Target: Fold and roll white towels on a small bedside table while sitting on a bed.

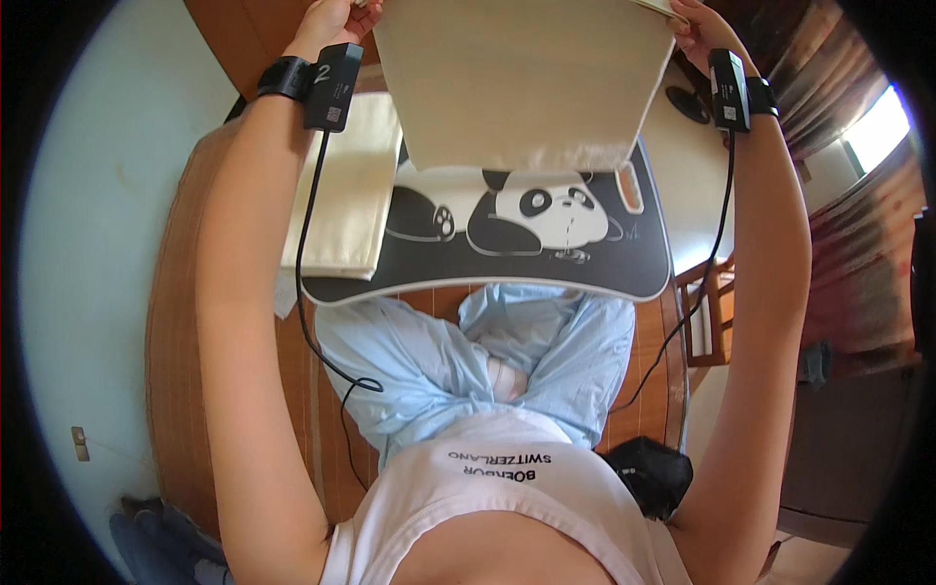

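Observation:
A cream fabric piece (526,88) hangs spread between both raised hands, over the far part of a black lap table (453,267) with a panda print. Near the top edge of the picture, my left hand (340,20) pinches its upper left corner. On the other side my right hand (698,29) grips the upper right corner, fingers closed on the edge. The top edge of the fabric is partly cut off by the frame. Folded cream cloth (347,190) lies in a stack on the left side of the lap table. Each wrist bears a strapped black device with a cable.
The lap table stands in front of crossed legs in light blue trousers (395,351), on a brown mat (183,329). A black bag-like item (651,472) lies at the right hip. A wooden chair (713,314) stands beyond the mat's right edge; a pale wall (95,241) is at left.

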The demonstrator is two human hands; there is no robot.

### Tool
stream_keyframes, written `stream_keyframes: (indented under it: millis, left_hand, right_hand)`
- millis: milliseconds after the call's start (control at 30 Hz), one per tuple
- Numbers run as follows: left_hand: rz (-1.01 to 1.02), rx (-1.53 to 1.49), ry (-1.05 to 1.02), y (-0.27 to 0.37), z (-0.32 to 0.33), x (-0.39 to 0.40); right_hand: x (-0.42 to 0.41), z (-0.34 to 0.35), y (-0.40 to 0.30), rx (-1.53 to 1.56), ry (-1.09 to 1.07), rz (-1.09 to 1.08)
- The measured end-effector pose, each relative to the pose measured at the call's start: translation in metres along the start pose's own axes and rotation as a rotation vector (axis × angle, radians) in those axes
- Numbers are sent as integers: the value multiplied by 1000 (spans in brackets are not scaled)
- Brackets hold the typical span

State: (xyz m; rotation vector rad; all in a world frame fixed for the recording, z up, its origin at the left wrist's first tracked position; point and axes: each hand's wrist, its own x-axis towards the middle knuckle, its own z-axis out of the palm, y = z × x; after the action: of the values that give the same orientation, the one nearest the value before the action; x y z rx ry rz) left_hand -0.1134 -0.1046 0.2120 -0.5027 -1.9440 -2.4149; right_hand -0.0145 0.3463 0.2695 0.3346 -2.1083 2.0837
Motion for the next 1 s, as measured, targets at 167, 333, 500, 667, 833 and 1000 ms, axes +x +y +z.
stream_keyframes:
  millis: [167, 333, 500, 667, 833, 1000]
  left_hand:
    - [156, -13, 26, 33, 61, -42]
    - [-119, 61, 33, -15, 73, -118]
    - [-433, 75, -8, -120, 72, -198]
    - [-428, 195, 61, -153, 85, -252]
    - [-380, 439, 31, -146, 94, -274]
    - [-387, 375, 45, -140, 89, -287]
  right_hand:
    - [-16, -30, -11, -9, -242, -210]
    - [-74, -44, 53, -102, -252, -6]
    - [-154, -66, 171, 99, -339, 386]
    - [-205, -38, 193, 178, -191, 617]
    - [-220, -39, 166, -521, -158, 536]
    - [-211, 22, 129, -1080, 9, -58]
